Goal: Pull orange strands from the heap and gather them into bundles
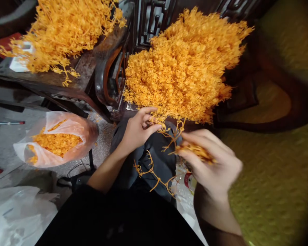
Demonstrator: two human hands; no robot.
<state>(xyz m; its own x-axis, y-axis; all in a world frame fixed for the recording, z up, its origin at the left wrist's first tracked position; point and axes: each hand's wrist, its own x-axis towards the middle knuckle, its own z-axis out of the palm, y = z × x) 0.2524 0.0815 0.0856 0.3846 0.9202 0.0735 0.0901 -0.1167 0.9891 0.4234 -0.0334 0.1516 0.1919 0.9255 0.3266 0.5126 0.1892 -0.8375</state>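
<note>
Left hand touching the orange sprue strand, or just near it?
Touching. The head view shows the left hand with fingertips pinched on the thin orange strand that hangs from the big pile; no gap shows.

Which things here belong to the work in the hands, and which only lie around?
In use:
left hand gripping orange sprue
right hand holding small orange pieces
big orange pile
bag of pieces

Lying about:
second pile
white bag
red-tipped rod
</note>
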